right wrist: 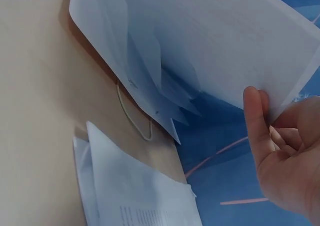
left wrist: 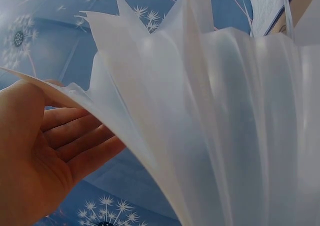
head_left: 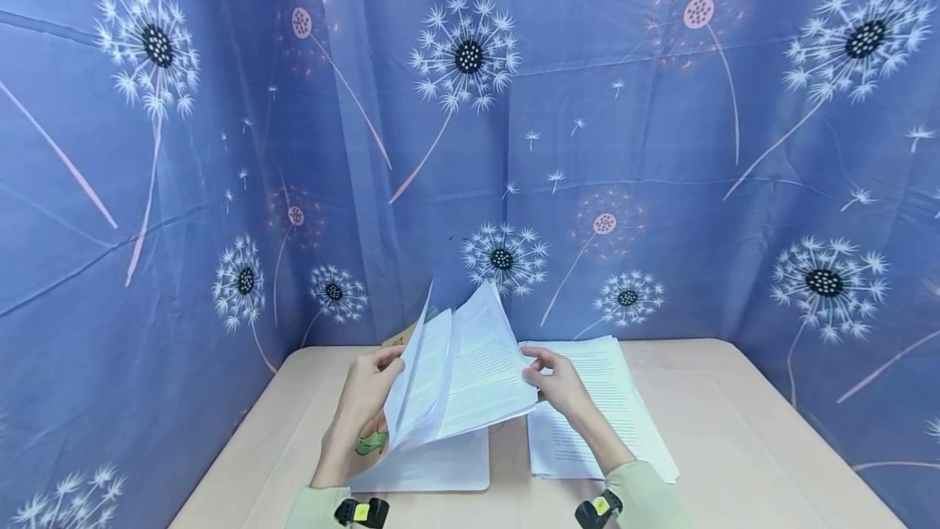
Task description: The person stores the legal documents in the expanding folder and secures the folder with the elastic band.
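Observation:
A folder with clear plastic sleeves stands half lifted, its leaves fanned out in the head view. Its tan cover carries a green drawing. My left hand grips the cover and leaves at the left edge, thumb on the near side, fingers behind. On the other side my right hand pinches the right edge of a printed sheet between thumb and fingers. In the right wrist view that sheet tilts up off the table. Whether it sits inside a sleeve I cannot tell.
A stack of printed papers lies on the table, right of the folder and under my right forearm. White lower leaves of the folder rest on the table. A thin cord loop pokes out beside the folder. A blue dandelion curtain hangs behind.

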Motion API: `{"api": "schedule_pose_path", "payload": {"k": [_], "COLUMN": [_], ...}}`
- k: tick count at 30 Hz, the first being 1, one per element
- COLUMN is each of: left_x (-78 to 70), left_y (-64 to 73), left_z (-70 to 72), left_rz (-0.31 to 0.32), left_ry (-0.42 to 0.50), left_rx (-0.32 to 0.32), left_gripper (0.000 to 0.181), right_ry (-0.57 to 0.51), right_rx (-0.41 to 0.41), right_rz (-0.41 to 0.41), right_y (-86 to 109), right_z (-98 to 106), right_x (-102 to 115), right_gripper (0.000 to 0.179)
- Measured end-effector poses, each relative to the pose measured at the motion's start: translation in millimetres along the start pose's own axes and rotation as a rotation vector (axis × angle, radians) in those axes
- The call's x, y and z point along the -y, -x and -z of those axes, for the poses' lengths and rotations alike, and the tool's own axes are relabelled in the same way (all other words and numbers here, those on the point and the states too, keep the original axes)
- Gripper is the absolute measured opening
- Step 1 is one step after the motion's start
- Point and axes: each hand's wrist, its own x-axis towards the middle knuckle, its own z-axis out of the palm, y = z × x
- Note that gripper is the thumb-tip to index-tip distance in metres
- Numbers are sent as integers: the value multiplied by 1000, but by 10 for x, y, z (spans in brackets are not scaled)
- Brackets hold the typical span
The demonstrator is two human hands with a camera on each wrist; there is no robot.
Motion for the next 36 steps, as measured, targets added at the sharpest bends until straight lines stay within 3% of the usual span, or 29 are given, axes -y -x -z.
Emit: {"api": "schedule_pose_path", "payload": {"k": [12,36], "left_x": [9,3], "left_y": [-7,1], "left_z": [7,-11], "left_rz": [6,-12], "left_ry": [7,-5], "left_rx": [13,-3], "left_gripper": [33,31], "right_ry": [-36,-139], "right_rx": [37,162], "right_rz": [19,22], "right_y": [42,52], "right_z": [-212,-442], "right_x": [18,-14], "right_gripper": [43,46]}}
